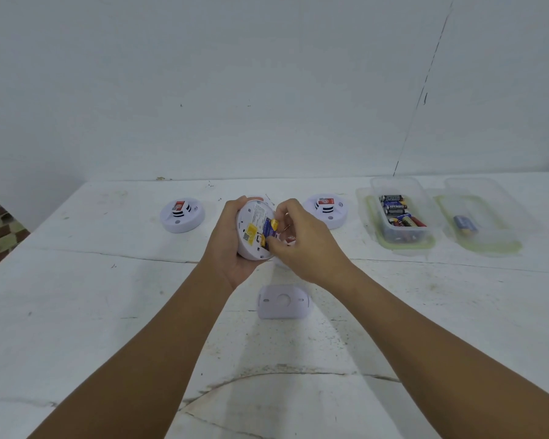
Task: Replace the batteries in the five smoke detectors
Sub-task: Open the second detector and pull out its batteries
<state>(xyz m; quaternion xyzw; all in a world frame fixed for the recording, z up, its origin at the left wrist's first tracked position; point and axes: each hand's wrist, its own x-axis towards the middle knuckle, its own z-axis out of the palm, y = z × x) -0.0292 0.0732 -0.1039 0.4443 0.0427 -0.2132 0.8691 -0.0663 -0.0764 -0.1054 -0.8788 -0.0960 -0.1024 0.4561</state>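
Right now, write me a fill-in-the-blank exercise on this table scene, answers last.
1. The left hand holds a smoke detector with its ___ side facing the camera.
2. The right hand pinches a ___ at the detector's compartment.
3. The detached mounting plate lies ___ the hands, nearer the camera.
4. The right-hand container holds ___ battery.

Answers: back; battery; below; one

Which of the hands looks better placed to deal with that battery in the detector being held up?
Probably the right hand: its fingers already pinch the blue and yellow battery in the open back. The left hand is busy cradling the smoke detector itself.
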